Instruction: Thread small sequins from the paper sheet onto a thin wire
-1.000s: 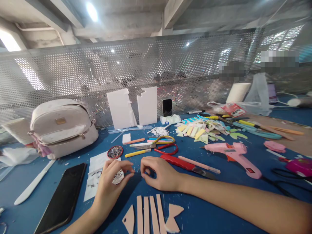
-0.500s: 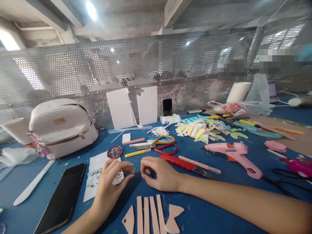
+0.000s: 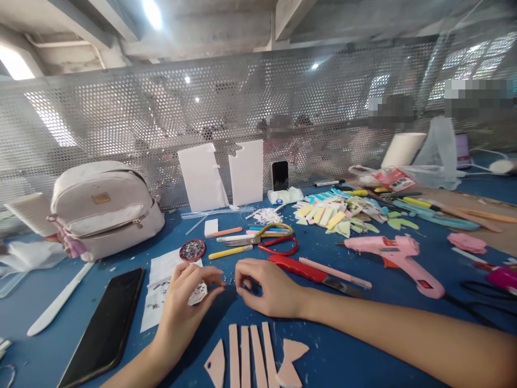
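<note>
My left hand [image 3: 188, 299] is over the white paper, thumb and forefinger pinched together. Whatever is between those tips is too small to make out. Facing it a short gap away, my right hand [image 3: 264, 288] rests on the table with its fingers curled in a pinch; any held thing is hidden. Tiny dark bits lie between the two hands. Under my left hand, the white paper [image 3: 150, 302] carries dark specks. A red round dish [image 3: 192, 250] of small beads or sequins stands at its top edge. Nearer me lie pink strips [image 3: 246, 355], a pink fish-head piece [image 3: 216, 362] and a pink tail piece [image 3: 293, 361].
Scissors [image 3: 278, 237], a red-handled knife [image 3: 299, 269], a yellow marker [image 3: 230, 252] and a pink glue gun [image 3: 383, 250] lie beyond and to the right. A phone [image 3: 107, 318] is at left, near a white backpack [image 3: 105, 215]. Paper scraps [image 3: 335, 215] are heaped behind.
The view has shifted slightly, so the things on the table appear a little displaced. Both hands keep nearly the same pose and place.
</note>
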A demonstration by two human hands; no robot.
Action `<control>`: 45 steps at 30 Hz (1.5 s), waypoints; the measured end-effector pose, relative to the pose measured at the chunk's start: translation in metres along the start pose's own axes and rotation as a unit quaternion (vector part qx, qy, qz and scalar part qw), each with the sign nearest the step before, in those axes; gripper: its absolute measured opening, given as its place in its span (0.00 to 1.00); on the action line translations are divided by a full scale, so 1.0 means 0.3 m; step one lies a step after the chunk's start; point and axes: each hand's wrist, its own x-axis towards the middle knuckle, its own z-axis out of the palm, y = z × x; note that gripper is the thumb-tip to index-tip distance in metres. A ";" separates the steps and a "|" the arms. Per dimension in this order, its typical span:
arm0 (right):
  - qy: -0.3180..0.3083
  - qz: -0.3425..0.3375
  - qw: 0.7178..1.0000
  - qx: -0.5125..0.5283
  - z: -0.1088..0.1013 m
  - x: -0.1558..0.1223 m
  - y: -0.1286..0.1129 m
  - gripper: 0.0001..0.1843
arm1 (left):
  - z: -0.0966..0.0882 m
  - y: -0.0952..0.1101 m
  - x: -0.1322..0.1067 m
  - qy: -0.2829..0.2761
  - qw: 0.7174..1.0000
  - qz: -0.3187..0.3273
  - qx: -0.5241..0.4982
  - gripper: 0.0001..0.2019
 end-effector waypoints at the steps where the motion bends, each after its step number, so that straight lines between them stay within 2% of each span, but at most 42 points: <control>1: 0.000 0.000 1.000 0.001 0.000 0.000 -0.001 0.08 | 0.001 0.000 0.001 -0.001 1.000 -0.001 0.000 0.10; 17: 0.000 0.001 1.000 -0.002 0.003 -0.003 0.004 0.08 | 0.005 0.003 0.003 0.009 1.000 -0.006 -0.012 0.09; 34: 0.006 0.001 1.000 0.005 0.002 -0.004 0.004 0.08 | 0.007 -0.004 -0.001 -0.007 1.000 -0.004 -0.007 0.11; 45: 0.029 0.006 0.999 0.015 0.004 -0.006 0.006 0.07 | 0.007 -0.003 0.000 -0.009 1.000 -0.009 -0.008 0.11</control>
